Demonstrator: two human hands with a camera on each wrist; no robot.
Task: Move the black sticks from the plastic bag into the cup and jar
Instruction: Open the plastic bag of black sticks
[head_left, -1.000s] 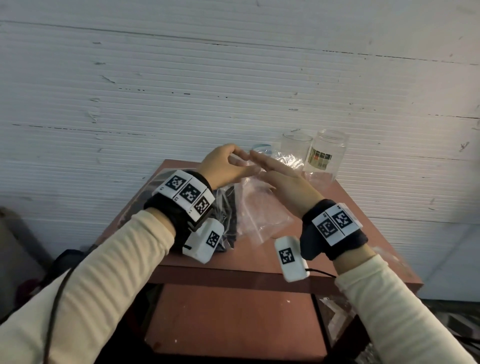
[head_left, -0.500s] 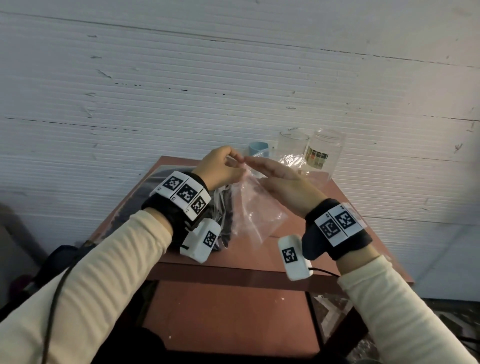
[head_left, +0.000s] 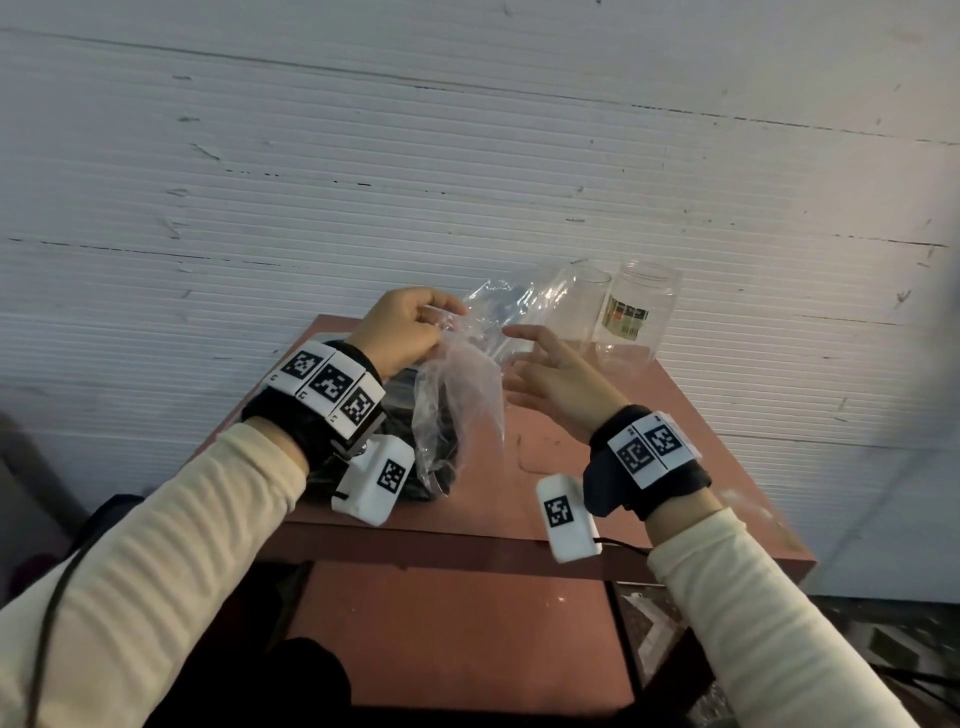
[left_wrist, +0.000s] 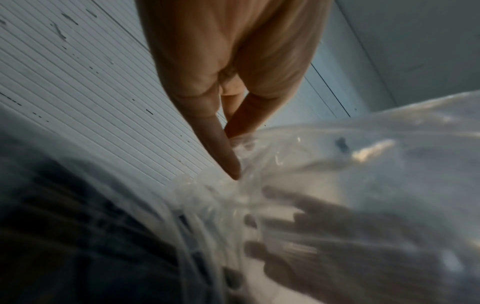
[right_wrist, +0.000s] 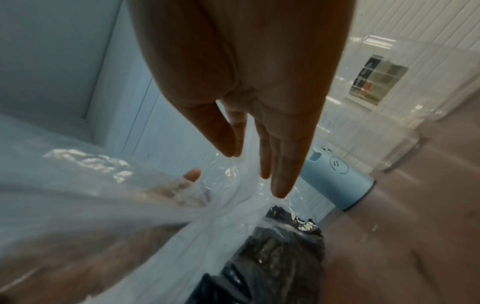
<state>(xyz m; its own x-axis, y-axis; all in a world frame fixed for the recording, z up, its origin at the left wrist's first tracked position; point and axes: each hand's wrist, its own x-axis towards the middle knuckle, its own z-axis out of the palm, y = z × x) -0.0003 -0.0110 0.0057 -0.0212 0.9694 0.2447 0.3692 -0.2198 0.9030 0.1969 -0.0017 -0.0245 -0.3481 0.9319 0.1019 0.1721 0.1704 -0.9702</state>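
Observation:
My left hand (head_left: 434, 325) pinches the top of a clear plastic bag (head_left: 460, 410) and holds it up over the red table (head_left: 597, 467). Black sticks (head_left: 441, 467) sit bunched in the bag's bottom, which rests on the table. In the left wrist view my left hand (left_wrist: 231, 144) has thumb and fingers closed on crinkled plastic (left_wrist: 324, 156). My right hand (head_left: 524, 358) hovers just right of the bag with fingers spread and straight, holding nothing. In the right wrist view my right hand (right_wrist: 249, 164) reaches toward the bag (right_wrist: 103, 185) above the sticks (right_wrist: 272, 257). A clear cup (head_left: 589, 306) and a labelled clear jar (head_left: 641, 317) stand at the table's back right.
A light blue cylinder with a smiley face (right_wrist: 337, 174) stands behind the bag near the wall. The white ribbed wall (head_left: 363, 182) runs right behind the table. A lower red shelf (head_left: 457, 623) lies under the tabletop. The jar (right_wrist: 389, 92) is close on my right hand's right.
My right hand has let go of the bag's top and spread its fingers. My left hand has kept its pinch, and the loose bag mouth now billows toward the cup.

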